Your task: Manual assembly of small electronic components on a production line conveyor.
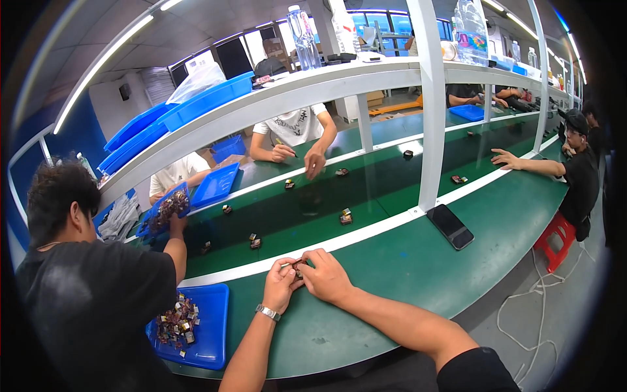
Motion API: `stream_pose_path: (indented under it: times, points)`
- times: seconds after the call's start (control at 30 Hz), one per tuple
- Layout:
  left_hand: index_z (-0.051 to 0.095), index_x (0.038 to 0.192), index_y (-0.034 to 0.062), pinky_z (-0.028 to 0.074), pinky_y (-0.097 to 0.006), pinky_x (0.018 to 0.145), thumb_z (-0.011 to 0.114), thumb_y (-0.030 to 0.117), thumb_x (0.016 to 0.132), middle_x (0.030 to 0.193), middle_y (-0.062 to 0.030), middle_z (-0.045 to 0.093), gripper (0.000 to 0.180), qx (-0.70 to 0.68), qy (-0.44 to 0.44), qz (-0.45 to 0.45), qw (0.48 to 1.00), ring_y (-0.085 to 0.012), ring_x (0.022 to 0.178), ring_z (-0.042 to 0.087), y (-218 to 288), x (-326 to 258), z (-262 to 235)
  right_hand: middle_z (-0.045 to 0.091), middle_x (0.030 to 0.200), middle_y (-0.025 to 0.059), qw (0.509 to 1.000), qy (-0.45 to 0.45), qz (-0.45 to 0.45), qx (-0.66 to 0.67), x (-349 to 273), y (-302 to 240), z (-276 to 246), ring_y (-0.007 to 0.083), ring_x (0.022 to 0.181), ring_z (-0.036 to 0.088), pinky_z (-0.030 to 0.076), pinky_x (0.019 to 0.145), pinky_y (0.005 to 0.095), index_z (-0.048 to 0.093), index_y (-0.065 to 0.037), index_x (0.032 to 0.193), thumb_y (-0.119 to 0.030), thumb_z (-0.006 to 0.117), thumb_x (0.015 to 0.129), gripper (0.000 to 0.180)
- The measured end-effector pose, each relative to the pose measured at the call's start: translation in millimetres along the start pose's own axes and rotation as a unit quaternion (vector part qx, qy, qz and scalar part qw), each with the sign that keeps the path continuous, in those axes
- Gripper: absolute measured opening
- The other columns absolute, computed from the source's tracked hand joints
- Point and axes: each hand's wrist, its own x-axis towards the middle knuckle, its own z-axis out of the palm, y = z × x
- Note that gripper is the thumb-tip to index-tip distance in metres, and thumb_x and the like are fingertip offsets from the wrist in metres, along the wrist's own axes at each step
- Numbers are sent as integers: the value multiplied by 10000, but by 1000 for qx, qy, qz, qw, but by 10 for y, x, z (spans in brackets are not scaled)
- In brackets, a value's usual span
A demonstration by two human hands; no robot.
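My left hand point(281, 286), with a metal watch on its wrist, pinches a small dark electronic part point(298, 268) above the near edge of the green bench point(385, 307). From the other side my right hand point(328, 277) closes its fingers on the same part. Most of it is hidden by the fingers, so its details cannot be made out. Past my hands, similar small parts with silvery and yellowish pieces lie spaced along the dark green belt point(392, 196); one such part point(345, 216) is just beyond my right hand, another part point(255, 242) farther left.
A blue tray point(219, 326) heaped with parts stands left of my left forearm. A black phone point(450, 227) lies right, beside a white shelf post point(431, 130). Left, a co-worker point(98, 294) reaches to another parts-filled blue tray point(186, 196). Other people sit across and right.
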Motion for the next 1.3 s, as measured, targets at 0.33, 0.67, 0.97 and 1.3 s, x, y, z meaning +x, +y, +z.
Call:
stream_pose_path:
  times: [0.33,0.67,0.97,1.3]
  points:
    - [459,1190,78,541,-365,865,487,44,978,1114,-101,635,216,-62,-12,-10,998,-198,987,637,10,-4,-32,566,1116,105,986,-47,92,133,-12,-3,-46,289,1039,572,518,836,371,619,-47,1029,-67,683,748,289]
    - [468,1196,66,549,-322,831,508,45,975,1132,-112,624,226,-61,-33,8,998,-182,1001,632,-44,32,-60,537,1131,131,982,-61,112,136,8,-68,-90,325,1060,559,501,857,396,506,-41,1130,-112,757,711,494]
    - [409,1333,76,524,-427,938,545,69,955,1347,-203,522,402,-52,-12,-4,999,-283,1117,609,63,-6,-3,540,975,176,984,28,136,109,199,424,-31,359,916,574,485,799,419,501,-6,1029,20,649,686,374]
    - [444,1273,-38,561,-388,897,500,47,971,1253,-247,567,319,-7,-31,-16,999,-298,1085,629,93,33,31,549,1127,174,920,-100,338,-171,79,2413,-627,362,1016,578,485,874,444,525,-35,1115,-154,705,747,426]
